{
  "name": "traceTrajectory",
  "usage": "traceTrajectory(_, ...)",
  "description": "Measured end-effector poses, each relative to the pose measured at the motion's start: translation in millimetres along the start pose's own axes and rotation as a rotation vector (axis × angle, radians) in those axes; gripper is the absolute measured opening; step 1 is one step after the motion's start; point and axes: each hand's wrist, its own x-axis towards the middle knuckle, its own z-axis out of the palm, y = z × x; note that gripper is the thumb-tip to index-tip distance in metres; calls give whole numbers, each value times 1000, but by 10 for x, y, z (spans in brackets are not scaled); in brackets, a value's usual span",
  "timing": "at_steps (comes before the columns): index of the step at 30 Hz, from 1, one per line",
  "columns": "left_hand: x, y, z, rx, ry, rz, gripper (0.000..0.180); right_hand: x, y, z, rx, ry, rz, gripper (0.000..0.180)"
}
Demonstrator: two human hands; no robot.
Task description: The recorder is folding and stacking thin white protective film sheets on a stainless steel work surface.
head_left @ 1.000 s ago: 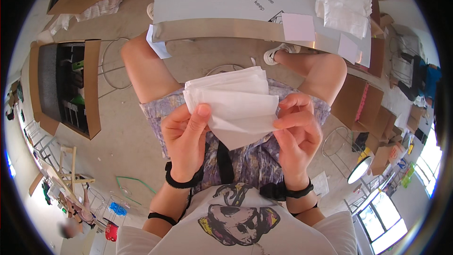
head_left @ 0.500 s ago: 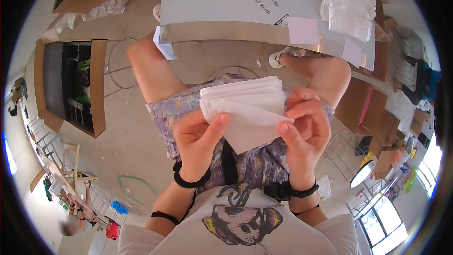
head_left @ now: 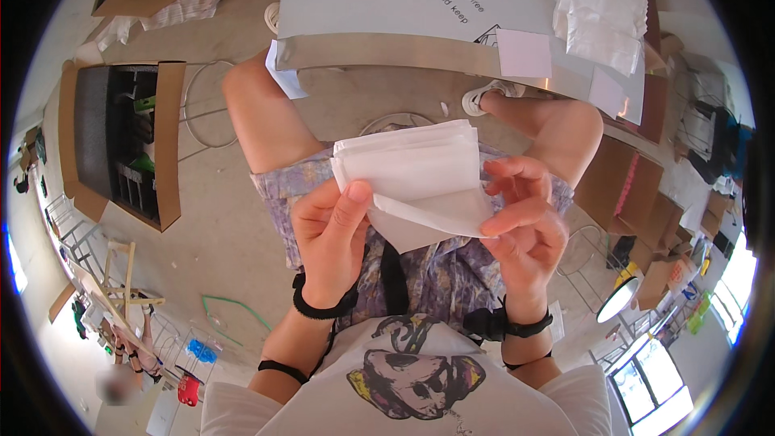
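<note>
A bare concrete floor [head_left: 234, 218] spreads under a seated person, with open cardboard boxes [head_left: 121, 141] off to the left of the lap and more cartons to its right. Just beyond the knees stands a low table covered by a white printed sheet [head_left: 387, 0], and a heap of clear plastic bags [head_left: 597, 0] lies on its far right corner.

Over the lap, both hands hold a stack of folded white bags [head_left: 416, 173]. The stack lies with its long axis running left to right, tilted slightly, its folded edges toward the table. The left hand [head_left: 331, 234] pinches the stack's near left corner, thumb on top and fingers beneath. The right hand [head_left: 521, 222] grips the lower right edge, where one ply hangs down as a pointed flap; its fingers curl around that edge, the index and thumb closed on the sheet. Both hands touch the stack, the left one bearing more of it from below.

Compared with a second ago, the stack sits more level and a little farther from the chest, the left thumb has slid up onto the top face, and the right hand has moved down toward the hanging flap.
</note>
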Motion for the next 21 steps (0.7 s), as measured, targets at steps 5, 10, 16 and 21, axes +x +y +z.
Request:
traceTrajectory(5,25,11,67,46,71,5,21,28,-12,-13,77,-65,48,13)
traceTrajectory(10,46,18,27,77,121,-32,24,-10,10,-50,81,-107,59,25)
traceTrajectory(16,120,58,154,50,50,-148,23,148,122,-123,-379,0,-215,51)
traceTrajectory(21,142,34,117,28,6,-212,25,407,-75,-114,-564,-263,-388,46)
